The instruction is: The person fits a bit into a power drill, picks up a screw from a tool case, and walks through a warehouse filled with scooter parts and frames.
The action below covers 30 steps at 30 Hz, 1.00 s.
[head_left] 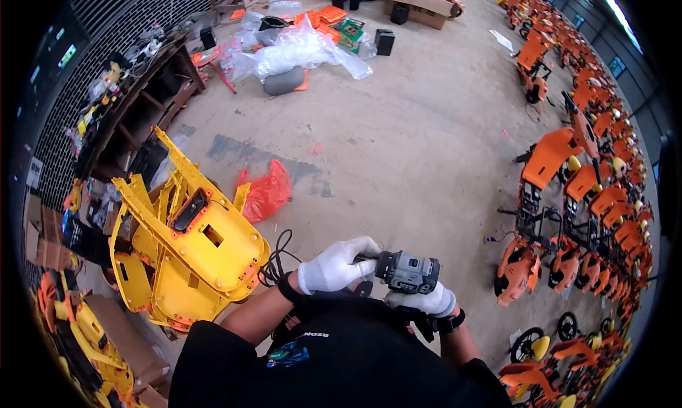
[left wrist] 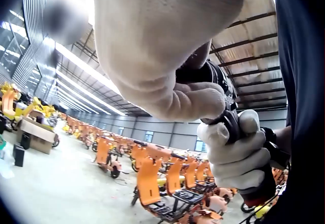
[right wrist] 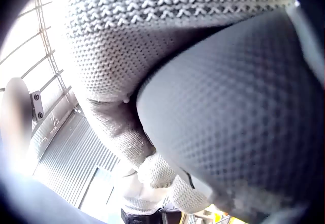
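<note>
A grey and black power drill (head_left: 408,272) is held close to the person's front. The white-gloved right hand (head_left: 425,300) grips its handle; the left wrist view shows the right hand's fingers (left wrist: 238,160) wrapped round it. At the drill's front end, the gloved left hand (head_left: 334,266) has its fingers and thumb curled about the chuck. In the left wrist view the left hand (left wrist: 157,46) covers part of that end, so any bit is hidden. The drill's grey body (right wrist: 233,112) fills much of the right wrist view.
Yellow panels (head_left: 217,245) are stacked at the left, near a black cable (head_left: 280,255) and a red plastic bag (head_left: 270,191). Orange scooters (head_left: 550,159) line the right side. Clear plastic wrapping (head_left: 302,49) and a cardboard box (head_left: 419,3) lie farther off.
</note>
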Available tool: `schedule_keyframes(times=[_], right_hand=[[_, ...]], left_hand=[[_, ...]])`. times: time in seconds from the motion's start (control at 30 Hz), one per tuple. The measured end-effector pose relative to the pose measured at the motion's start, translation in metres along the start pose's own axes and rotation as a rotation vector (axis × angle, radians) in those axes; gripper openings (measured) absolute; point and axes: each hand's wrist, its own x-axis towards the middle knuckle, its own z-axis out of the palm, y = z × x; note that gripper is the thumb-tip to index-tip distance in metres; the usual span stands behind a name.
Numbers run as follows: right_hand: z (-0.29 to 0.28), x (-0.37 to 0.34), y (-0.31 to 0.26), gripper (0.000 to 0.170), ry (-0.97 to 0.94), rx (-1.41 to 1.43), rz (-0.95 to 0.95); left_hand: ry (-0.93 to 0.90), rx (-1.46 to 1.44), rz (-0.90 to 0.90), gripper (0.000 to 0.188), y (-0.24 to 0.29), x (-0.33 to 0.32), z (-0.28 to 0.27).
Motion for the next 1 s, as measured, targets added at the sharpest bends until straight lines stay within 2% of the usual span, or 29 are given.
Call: schedule_keyframes(times=[0.03,0.13,0.27,0.33,0.4,0.43,0.47,0.53,0.6,0.73,0.8,1.0], right_hand=[[-0.008,0.019,-0.007,0.043,-0.009,-0.016,-0.061],[-0.045,0.071,-0.018,0.044,-0.041,-0.035,0.067],[-0.076,0.143,-0.061,0.045,-0.067,-0.119,0.017],[-0.092,0.167,-0.075,0.045,-0.065,-0.153,0.077],[-0.107,0.200,-0.091,0.044,-0.056,-0.045,0.107],[-0.109,0.216,-0.104,0.044,-0.061,0.013,0.090],[-0.106,0.231,-0.128,0.043,-0.027,-0.151,0.022],[-0.128,0.259,-0.125,0.042,-0.056,-0.043,0.154],[-0.143,0.283,-0.123,0.041,-0.117,0.057,0.108],[-0.169,0.346,-0.145,0.042,-0.211,0.025,0.150],[-0.181,0.384,-0.163,0.042,-0.270,0.006,0.180],[-0.224,0.519,-0.220,0.045,-0.534,-0.009,0.072]], left_hand=[[0.030,0.039,0.009,0.022,-0.005,0.010,-0.009],[0.101,-0.093,-0.048,0.021,-0.006,0.041,-0.041],[0.153,-0.114,0.024,0.016,-0.016,0.096,-0.094],[0.182,-0.160,0.005,0.017,-0.006,0.120,-0.119],[0.138,-0.060,0.041,0.019,0.003,0.146,-0.152],[0.214,0.112,0.185,0.021,0.000,0.159,-0.164],[0.227,0.108,0.175,0.021,-0.002,0.171,-0.177],[0.171,-0.012,0.048,0.022,-0.001,0.191,-0.202],[0.206,0.052,0.055,0.021,0.009,0.201,-0.224],[0.279,0.092,0.078,0.022,-0.002,0.230,-0.266],[0.356,0.151,0.090,0.022,-0.003,0.245,-0.289],[0.586,0.162,0.093,0.019,0.001,0.296,-0.368]])
